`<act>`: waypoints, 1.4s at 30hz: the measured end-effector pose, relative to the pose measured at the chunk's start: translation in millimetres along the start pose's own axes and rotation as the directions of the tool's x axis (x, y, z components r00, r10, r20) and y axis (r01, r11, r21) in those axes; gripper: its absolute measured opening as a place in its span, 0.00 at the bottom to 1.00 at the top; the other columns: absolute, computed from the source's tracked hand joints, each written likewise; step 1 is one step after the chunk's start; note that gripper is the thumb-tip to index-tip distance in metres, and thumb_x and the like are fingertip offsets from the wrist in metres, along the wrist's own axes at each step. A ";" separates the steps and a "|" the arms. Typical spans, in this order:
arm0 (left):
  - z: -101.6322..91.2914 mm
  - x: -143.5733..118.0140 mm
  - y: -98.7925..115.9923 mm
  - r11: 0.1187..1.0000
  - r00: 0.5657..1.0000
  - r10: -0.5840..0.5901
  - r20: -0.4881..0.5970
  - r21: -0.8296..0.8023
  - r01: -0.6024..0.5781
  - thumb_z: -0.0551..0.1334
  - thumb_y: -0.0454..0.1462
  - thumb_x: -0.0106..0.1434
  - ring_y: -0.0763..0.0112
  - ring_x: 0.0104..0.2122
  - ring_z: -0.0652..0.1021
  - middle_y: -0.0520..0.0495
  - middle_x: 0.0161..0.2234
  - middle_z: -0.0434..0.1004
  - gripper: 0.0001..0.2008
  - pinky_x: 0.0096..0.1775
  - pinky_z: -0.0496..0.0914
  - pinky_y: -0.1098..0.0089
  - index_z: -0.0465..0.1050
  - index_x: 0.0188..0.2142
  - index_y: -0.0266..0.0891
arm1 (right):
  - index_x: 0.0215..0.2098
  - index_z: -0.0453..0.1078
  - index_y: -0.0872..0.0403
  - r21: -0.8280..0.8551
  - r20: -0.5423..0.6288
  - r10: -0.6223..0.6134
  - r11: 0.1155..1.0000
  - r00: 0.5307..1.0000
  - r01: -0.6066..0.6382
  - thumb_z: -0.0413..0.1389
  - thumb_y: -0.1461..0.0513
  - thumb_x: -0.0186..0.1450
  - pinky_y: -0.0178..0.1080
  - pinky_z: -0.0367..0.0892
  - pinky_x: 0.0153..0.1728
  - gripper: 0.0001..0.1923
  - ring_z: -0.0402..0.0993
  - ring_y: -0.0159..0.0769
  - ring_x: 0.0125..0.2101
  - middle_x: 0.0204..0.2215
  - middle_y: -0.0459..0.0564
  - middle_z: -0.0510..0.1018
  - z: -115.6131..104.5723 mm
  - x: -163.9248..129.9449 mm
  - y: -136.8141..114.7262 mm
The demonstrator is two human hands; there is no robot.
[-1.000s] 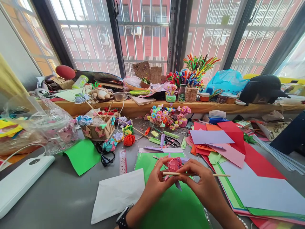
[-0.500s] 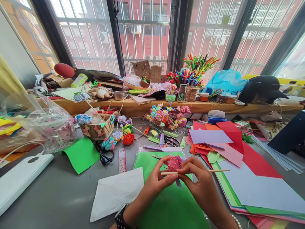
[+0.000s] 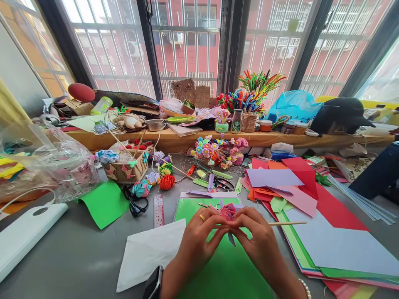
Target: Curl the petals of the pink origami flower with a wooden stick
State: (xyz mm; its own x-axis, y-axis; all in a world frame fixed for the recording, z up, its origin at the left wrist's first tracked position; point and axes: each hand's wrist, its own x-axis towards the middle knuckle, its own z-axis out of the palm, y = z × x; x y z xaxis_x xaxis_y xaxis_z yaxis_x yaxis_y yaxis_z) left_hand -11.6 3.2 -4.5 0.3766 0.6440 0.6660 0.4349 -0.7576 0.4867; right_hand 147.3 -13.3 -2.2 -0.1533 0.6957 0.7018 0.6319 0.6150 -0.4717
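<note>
The left hand (image 3: 199,234) and right hand (image 3: 254,236) meet fingertip to fingertip, both pinched narrow around one small pink paper flower (image 3: 227,211), which sits just above the knuckles, half hidden. One thin wooden stick (image 3: 286,223) passes through the pinch and juts out past the right hand — held level, it seems, so the petals can be curled against it. Under both wrists lies a green sheet (image 3: 224,270), apparently a clean work surface; a white sheet (image 3: 146,253) lies just left of the left wrist. Beyond the fingertips lie one ruler (image 3: 158,211) and one pair of scissors (image 3: 222,182) — tools within reach. To the right spreads a stack of coloured paper (image 3: 311,195).
</note>
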 end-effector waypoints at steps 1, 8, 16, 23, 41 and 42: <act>1.3 -0.4 -0.7 1.000 1.000 -0.015 0.007 -0.003 0.015 0.59 0.32 0.58 0.68 0.33 0.74 0.46 0.29 0.73 0.04 0.34 0.70 0.69 0.71 0.33 0.38 | 0.25 0.68 0.55 0.005 0.010 0.005 1.000 1.000 -0.005 0.54 0.67 0.60 0.36 0.67 0.27 0.06 0.69 0.35 0.27 0.24 0.48 0.72 1.1 -0.5 0.4; 3.9 -2.1 -1.4 0.986 0.988 -0.142 0.055 -0.076 0.146 0.59 0.33 0.58 0.69 0.31 0.75 0.46 0.29 0.75 0.04 0.33 0.71 0.71 0.72 0.32 0.36 | 0.25 0.67 0.55 -0.005 0.015 0.037 0.999 0.999 -0.037 0.52 0.66 0.61 0.37 0.67 0.27 0.07 0.70 0.36 0.27 0.24 0.48 0.71 9.1 -4.7 4.5; 5.4 -1.3 -0.7 0.966 0.967 -0.247 0.068 -0.064 0.251 0.60 0.33 0.57 0.67 0.31 0.75 0.47 0.28 0.77 0.04 0.33 0.70 0.69 0.74 0.31 0.37 | 0.24 0.65 0.55 -0.037 -0.011 0.031 0.999 0.999 -0.031 0.52 0.65 0.62 0.36 0.66 0.26 0.08 0.68 0.35 0.26 0.22 0.47 0.69 11.5 -6.5 4.3; 5.5 -1.0 0.9 0.966 0.969 -0.243 0.046 -0.080 0.246 0.60 0.33 0.57 0.67 0.31 0.75 0.47 0.27 0.76 0.04 0.34 0.70 0.69 0.74 0.31 0.37 | 0.23 0.64 0.55 -0.048 -0.024 0.057 0.997 0.998 -0.058 0.52 0.65 0.62 0.36 0.65 0.27 0.09 0.68 0.35 0.26 0.23 0.47 0.69 11.3 -7.8 3.4; 9.0 -4.4 -4.7 0.998 0.998 -0.061 -0.023 0.008 0.061 0.57 0.34 0.59 0.68 0.29 0.76 0.45 0.27 0.76 0.08 0.30 0.72 0.70 0.75 0.34 0.38 | 0.23 0.62 0.53 -0.013 -0.006 0.069 0.998 0.998 -0.069 0.51 0.61 0.63 0.34 0.67 0.23 0.11 0.69 0.33 0.23 0.21 0.46 0.68 8.7 -5.0 2.7; 9.1 -4.5 -5.0 0.998 0.998 -0.054 -0.026 0.011 0.054 0.57 0.34 0.59 0.69 0.29 0.76 0.45 0.27 0.76 0.08 0.30 0.72 0.70 0.75 0.34 0.39 | 0.23 0.62 0.53 -0.013 -0.006 0.069 0.998 0.998 -0.069 0.51 0.61 0.63 0.34 0.67 0.23 0.11 0.69 0.33 0.23 0.21 0.46 0.69 8.5 -4.8 2.5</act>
State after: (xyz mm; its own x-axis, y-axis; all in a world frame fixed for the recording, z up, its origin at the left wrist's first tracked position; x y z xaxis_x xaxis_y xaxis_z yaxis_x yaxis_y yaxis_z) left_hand -8.0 5.0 -15.1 0.3313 0.6806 0.6535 0.4631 -0.7207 0.5158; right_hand 143.3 -11.9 -11.3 -0.1049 0.7342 0.6708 0.6504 0.5609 -0.5122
